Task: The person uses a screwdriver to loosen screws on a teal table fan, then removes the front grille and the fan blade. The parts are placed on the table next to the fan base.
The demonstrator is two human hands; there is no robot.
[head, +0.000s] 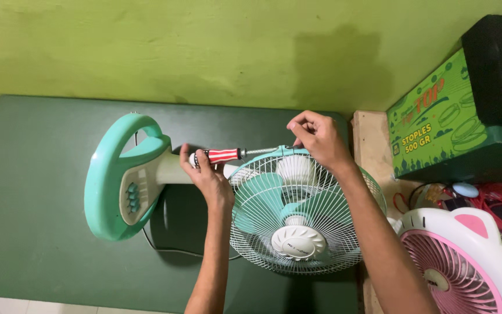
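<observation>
Lying on its side on the green table, the small teal fan has a red and white striped screwdriver pointing sideways at the top edge of its white wire cage. The left hand grips the handle tight, and the shaft runs right toward the right hand. That hand is nearer the tip, its fingers pinched close at the cage rim, beside a pink and white fan.

One head-worn camera looks steeply down, close over a green table against a wall.
</observation>
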